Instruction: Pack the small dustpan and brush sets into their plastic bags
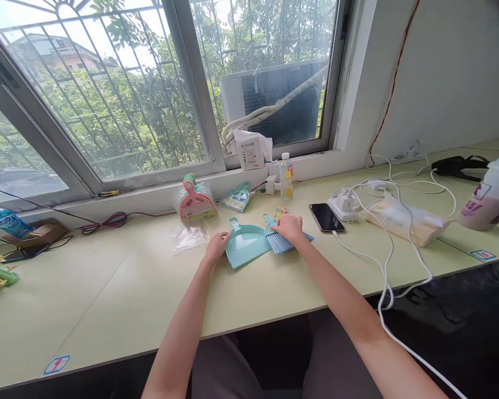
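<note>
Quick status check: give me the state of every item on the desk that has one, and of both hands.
Left hand: open, touching the blue dustpan's edge.
Right hand: flat on the blue brush.
Blue dustpan: unwrapped, lying flat.
Blue brush: unwrapped, beside the dustpan.
Pink dustpan set: wrapped in plastic.
Clear wrapper: empty, crumpled.
Phone: screen dark, cable attached.
Small bottle: upright, capped.

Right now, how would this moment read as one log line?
left hand: touching light blue plastic dustpan | right hand: on small blue brush | surface: pale green desk
</note>
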The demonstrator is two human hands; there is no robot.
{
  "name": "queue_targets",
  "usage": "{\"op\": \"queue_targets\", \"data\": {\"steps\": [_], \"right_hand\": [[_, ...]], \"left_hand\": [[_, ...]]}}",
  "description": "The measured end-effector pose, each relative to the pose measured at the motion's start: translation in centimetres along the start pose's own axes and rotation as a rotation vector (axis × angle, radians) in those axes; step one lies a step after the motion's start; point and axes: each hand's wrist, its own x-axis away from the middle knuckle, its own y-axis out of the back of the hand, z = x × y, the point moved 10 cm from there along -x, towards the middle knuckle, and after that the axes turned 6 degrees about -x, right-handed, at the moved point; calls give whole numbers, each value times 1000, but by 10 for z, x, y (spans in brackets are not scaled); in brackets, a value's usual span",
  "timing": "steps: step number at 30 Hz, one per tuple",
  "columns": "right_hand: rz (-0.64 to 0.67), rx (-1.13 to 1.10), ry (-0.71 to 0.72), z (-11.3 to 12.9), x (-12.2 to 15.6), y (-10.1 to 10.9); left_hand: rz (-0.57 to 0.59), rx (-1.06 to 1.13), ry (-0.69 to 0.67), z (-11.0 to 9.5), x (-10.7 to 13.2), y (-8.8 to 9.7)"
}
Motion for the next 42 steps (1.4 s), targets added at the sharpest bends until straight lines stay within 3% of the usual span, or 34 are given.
{"op": "queue_targets", "data": {"steps": [3, 6, 16, 24, 29, 32, 34, 36, 39, 42], "right_hand": [[31, -44, -2, -4, -3, -3], [43, -82, 9, -5, -5, -6], [-31, -41, 56, 3, -1, 2], [50, -136, 75, 5, -3, -8], [-124, -188, 162, 32, 10, 12], [-164, -202, 268, 60, 26, 13], [-156, -194, 327, 75, 35, 7], [-125, -184, 343, 82, 40, -1], [-81, -181, 321, 82, 41, -10], [-141, -243, 298, 74, 36, 0]], "left_hand": [[-18, -120, -22, -3, 2, 5], [-13, -96, -1, -2, 2, 7], [-85, -219, -10, 0, 1, 14], [-36, -304, -40, -5, 2, 8], [-130, -301, -70, -21, 10, 8], [-182, -160, -87, -32, 15, 2], [-147, 31, -85, -36, 17, -9], [-39, 252, -37, -34, 16, -26], [153, 483, 17, -34, 18, -50], [282, 597, -33, -43, 21, -57]]}}
